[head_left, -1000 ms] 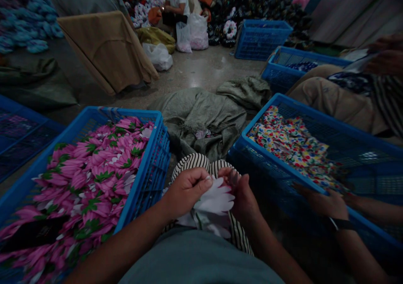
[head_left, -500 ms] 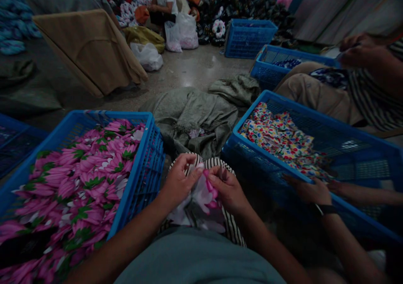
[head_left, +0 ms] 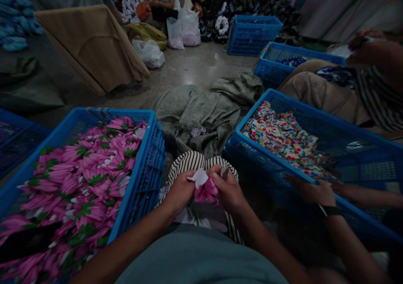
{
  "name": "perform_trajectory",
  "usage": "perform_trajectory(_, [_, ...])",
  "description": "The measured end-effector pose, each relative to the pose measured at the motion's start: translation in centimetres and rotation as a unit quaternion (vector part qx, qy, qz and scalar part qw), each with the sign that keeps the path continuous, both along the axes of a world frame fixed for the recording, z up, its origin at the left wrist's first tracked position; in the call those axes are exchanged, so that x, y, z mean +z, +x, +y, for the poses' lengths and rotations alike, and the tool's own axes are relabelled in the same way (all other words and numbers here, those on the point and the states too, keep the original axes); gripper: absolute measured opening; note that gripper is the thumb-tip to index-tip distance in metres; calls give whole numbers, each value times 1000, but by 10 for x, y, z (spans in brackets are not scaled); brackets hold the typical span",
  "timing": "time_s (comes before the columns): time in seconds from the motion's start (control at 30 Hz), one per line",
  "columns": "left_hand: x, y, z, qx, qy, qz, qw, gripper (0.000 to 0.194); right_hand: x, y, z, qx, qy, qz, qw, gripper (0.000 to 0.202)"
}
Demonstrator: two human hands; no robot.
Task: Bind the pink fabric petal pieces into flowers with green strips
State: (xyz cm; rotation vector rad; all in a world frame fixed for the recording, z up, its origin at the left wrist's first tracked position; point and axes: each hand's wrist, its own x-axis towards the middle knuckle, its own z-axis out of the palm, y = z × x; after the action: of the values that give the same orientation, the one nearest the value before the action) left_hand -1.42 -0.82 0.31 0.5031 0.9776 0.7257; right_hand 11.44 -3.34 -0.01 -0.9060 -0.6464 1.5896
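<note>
Above my lap, a pink and white petal-shaped fabric piece (head_left: 206,188) is stretched between my two hands. My left hand (head_left: 181,191) pinches its white edge on the left. On the other side, the closed fingers of my right hand (head_left: 229,189) grip the pink part. A small dark, pointed item (head_left: 224,173) sticks up from the right hand's fingers; its kind is unclear. More pale fabric (head_left: 203,219) lies on my lap below, over black-and-white striped cloth (head_left: 185,162).
To the left stands a blue crate (head_left: 153,120) heaped with pink and green petal pieces. On the right, another person's hand (head_left: 315,191) touches a blue crate (head_left: 241,128) of colourful printed fabric. Grey-green sacking (head_left: 195,103) lies ahead on the floor.
The fabric piece has turned in my hands, so a white flap now shows on top and pink below. My left hand has dropped slightly lower and its fingers have closed in.
</note>
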Motion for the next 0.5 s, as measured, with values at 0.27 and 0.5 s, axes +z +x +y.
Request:
perform_trajectory(0.27, [31, -27, 32, -34, -81, -148, 985, 18, -14, 0, -3, -44, -43, 25, 998, 22])
perform_trajectory(0.5, [41, -11, 24, -55, -74, -248, 964, 37, -4, -5, 1, -35, -61, 107, 992, 23])
